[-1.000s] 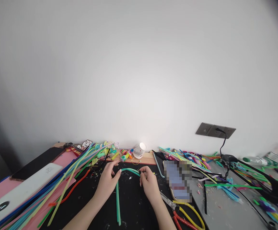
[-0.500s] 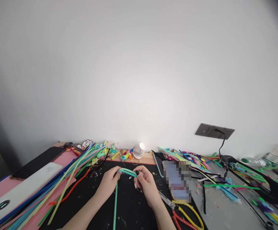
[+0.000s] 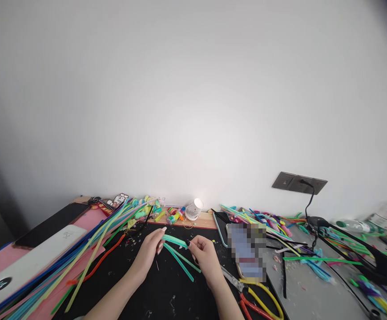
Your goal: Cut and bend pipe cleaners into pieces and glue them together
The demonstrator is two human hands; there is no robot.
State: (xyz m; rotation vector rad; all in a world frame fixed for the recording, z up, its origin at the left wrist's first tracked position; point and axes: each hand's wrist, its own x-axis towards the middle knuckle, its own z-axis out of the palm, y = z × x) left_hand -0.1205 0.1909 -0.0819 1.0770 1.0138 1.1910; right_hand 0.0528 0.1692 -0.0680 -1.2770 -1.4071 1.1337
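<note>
Several mint-green pipe cleaners (image 3: 175, 240) stretch between my two hands above the black mat (image 3: 167, 293). My left hand (image 3: 152, 246) is closed on their left end, thumb on top. My right hand (image 3: 203, 251) pinches the other end between thumb and forefinger; the thumbnail is black. Two green strands (image 3: 182, 262) slant down and right from my left hand, their ends loose below the right fingers. Beside my right wrist lie pliers (image 3: 250, 295) with red and yellow handles.
A phone (image 3: 247, 253) with a blurred screen and a paper cup (image 3: 194, 209) stand beyond my hands. Long coloured pipe cleaners (image 3: 90, 249) and a white power bank (image 3: 33, 266) are at left. More pipe cleaners, a black stand (image 3: 360, 253) and bottles clutter the right.
The strand that hung straight down below my left hand no longer does; two strands now slant right. My left hand has turned, thumb up, and both hands still grip the pipe cleaners.
</note>
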